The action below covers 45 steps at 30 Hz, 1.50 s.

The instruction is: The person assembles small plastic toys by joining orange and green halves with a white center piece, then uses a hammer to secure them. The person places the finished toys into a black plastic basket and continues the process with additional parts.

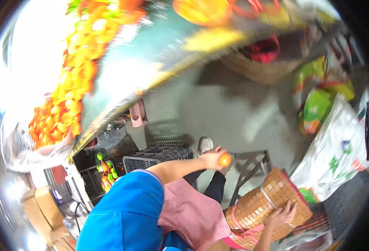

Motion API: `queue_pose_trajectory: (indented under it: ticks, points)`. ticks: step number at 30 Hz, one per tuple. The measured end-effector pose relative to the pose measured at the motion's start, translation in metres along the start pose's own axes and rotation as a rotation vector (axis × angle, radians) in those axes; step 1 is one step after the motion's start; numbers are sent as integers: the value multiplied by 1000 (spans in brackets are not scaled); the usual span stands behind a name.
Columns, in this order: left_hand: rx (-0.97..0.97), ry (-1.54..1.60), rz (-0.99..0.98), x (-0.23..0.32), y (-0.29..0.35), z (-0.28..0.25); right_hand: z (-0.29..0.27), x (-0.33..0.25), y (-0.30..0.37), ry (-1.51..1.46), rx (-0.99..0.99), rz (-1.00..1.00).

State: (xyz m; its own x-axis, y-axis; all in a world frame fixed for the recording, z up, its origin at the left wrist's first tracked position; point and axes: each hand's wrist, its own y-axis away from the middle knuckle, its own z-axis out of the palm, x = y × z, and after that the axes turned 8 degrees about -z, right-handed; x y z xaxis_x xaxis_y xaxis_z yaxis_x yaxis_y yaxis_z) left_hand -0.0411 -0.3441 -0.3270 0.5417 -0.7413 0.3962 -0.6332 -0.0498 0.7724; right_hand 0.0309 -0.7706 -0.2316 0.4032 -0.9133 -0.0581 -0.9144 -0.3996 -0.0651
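My left hand (213, 159) is closed around a small orange fruit, like a mandarin (224, 159), held out over the floor in front of my pink checked apron. At the lower right, my right hand (281, 215) lies with fingers spread on a tan bamboo-tile mat (251, 205). The mat is tied with pink and white strips and appears to cover a seat or its back. A heap of similar orange fruit (63, 113), blurred by motion, runs along the left side of the green table (130, 58).
A dark slatted plastic crate (140, 163) stands by the table's yellow edge, with leafy fruit (107, 171) in another dark container to its left. Cardboard boxes (42, 213) sit at the lower left. On the right are a white plastic bag (333, 150) and green packages (316, 106).
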Motion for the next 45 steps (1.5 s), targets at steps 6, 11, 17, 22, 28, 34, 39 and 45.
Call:
queue_pose_trajectory:
  ticks: [6,11,17,22,28,34,39,45]
  points:
    - [391,167,4,31,228,-154,-18,-43,-53,115,-271,298]
    - [746,268,-104,18,305,-248,-25,-149,-130,-613,-287,122]
    - [932,541,-367,-38,313,-313,-155,-359,-229,-996,-42,-550]
    - [993,680,-272,-79,282,-371,-182,-474,-327,-836,-59,-810]
    - [1184,262,95,-138,237,-408,-146,-531,-402,-414,-66,-1007]
    - [773,13,297,-211,255,-364,-145,-531,-404,-278,-171,-977]
    - [673,-45,237,-213,257,-373,-143,-536,-408,-241,-202,-943]
    - [683,-81,240,-214,251,-372,-145,-536,-411,-258,-251,-913]
